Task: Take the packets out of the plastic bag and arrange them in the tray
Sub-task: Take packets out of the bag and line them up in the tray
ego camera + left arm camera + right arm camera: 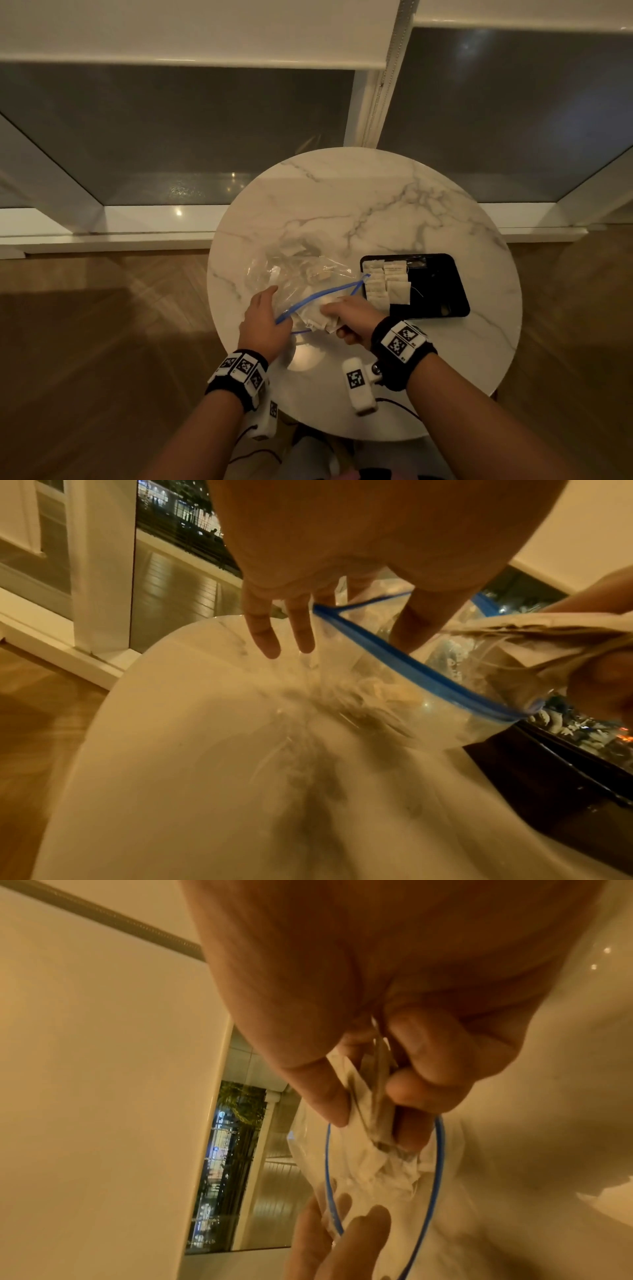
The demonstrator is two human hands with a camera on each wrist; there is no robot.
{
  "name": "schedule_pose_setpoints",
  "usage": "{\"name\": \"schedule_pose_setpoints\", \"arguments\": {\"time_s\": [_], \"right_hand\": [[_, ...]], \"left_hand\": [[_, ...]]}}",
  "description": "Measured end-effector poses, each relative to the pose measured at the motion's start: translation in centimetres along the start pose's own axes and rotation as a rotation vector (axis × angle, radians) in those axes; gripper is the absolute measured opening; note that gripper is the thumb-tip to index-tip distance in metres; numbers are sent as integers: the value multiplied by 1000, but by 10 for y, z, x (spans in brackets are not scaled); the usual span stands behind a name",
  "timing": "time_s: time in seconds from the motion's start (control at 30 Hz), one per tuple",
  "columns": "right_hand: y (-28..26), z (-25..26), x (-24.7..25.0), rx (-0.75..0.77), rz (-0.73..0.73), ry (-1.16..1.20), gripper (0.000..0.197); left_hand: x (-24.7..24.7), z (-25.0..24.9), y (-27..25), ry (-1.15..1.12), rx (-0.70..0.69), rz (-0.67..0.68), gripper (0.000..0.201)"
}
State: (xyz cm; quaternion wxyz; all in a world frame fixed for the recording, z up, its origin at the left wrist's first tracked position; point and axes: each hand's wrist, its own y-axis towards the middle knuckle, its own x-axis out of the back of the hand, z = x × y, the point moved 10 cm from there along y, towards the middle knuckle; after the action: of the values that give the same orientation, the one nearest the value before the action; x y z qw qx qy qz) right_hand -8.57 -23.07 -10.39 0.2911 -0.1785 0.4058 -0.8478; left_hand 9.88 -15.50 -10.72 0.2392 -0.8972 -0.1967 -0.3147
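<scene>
- The right hand [346, 317] has its thumb and fingers [418, 1093] squeezed on a small bunch of packets [317, 320] at the mouth of the plastic bag [298, 277]. It holds a few at once, so one could slip out and fall on the table [342, 205], or off its near edge.
- The left hand [263, 320] holds the bag's blue rim [394, 656] between thumb and fingers. The other fingers [263, 631] hang loose and straight. That hold looks light, so a hard pull from the right hand might tug the whole bag along.
- The bag lies flat near the middle of the table, with its mouth at the near side. More packets sit deep in it. The bag is soft and floppy, so its mouth could fold shut and catch on the packets coming out.
- The black tray [442, 291] sits by the table's right edge. Its left part already has neat rows of packets [385, 281]. The blue rim's far end lies right by the tray's left side. If the bag swings that way, it could knock the rows crooked.
- Dropping the new bunch fast could mess up the rows too.
</scene>
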Motion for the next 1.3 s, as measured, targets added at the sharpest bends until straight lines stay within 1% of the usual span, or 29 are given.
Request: {"name": "schedule_pose_setpoints", "arguments": {"time_s": [0.07,0.17,0.23,0.3,0.37,0.4,0.43,0.5,0.57,0.63,0.7,0.73,0.8,0.83,0.87,0.9,0.97,1.0,1.07,1.1,1.13,1.2,1.23,1.3], "right_hand": [[-5,-5,2,-3,28,47,23],[-12,-11,6,-23,35,80,18],[-15,-16,10,-34,37,93,24],[-18,-20,13,-38,40,100,35],[-20,-24,16,-35,43,108,38],[-21,-26,18,-32,45,112,39],[-23,-27,19,-30,48,116,38],[-27,-28,21,-22,58,130,34],[-30,-30,22,-12,75,152,26],[-34,-30,24,8,92,178,24],[-37,-29,28,46,107,207,26],[-38,-27,32,71,111,221,28],[-42,-22,38,124,118,249,36],[-44,-19,41,151,123,262,39],[-46,-16,44,176,122,272,40],[-48,-13,48,198,123,279,41],[-49,-7,52,224,131,284,41],[-51,-4,56,234,141,280,40],[-56,4,60,265,171,257,37],[-58,8,61,283,187,237,34],[-59,12,63,297,197,208,31],[-62,17,67,326,212,149,29],[-63,19,71,344,220,123,30],[-67,25,74,386,230,78,29]], "left_hand": [[5,-6,-6,41,-72,-28,74],[6,-27,-19,104,-270,-48,67],[3,-39,-28,136,-377,-42,62],[0,-50,-35,188,-473,-43,58],[-5,-58,-38,270,-535,-35,51],[-7,-59,-36,309,-529,-25,48],[-8,-57,-33,333,-493,-9,48],[-9,-50,-26,353,-403,26,53],[-8,-45,-21,392,-345,58,59],[-7,-41,-18,437,-290,100,62],[-4,-42,-17,459,-265,117,64],[0,-46,-19,445,-282,93,63],[13,-58,-26,311,-350,-20,55],[21,-63,-31,200,-362,-91,46],[28,-64,-37,65,-340,-144,36],[31,-64,-42,-80,-276,-156,27],[21,-62,-50,-394,-74,-60,13],[10,-64,-54,-538,38,14,12],[-18,-70,-63,-766,242,182,29],[-31,-73,-66,-866,311,254,39],[-41,-80,-68,-948,350,313,46],[-56,-99,-71,-1036,340,402,51],[-62,-110,-73,-1055,317,424,50],[-67,-129,-73,-1070,266,418,44]]}}
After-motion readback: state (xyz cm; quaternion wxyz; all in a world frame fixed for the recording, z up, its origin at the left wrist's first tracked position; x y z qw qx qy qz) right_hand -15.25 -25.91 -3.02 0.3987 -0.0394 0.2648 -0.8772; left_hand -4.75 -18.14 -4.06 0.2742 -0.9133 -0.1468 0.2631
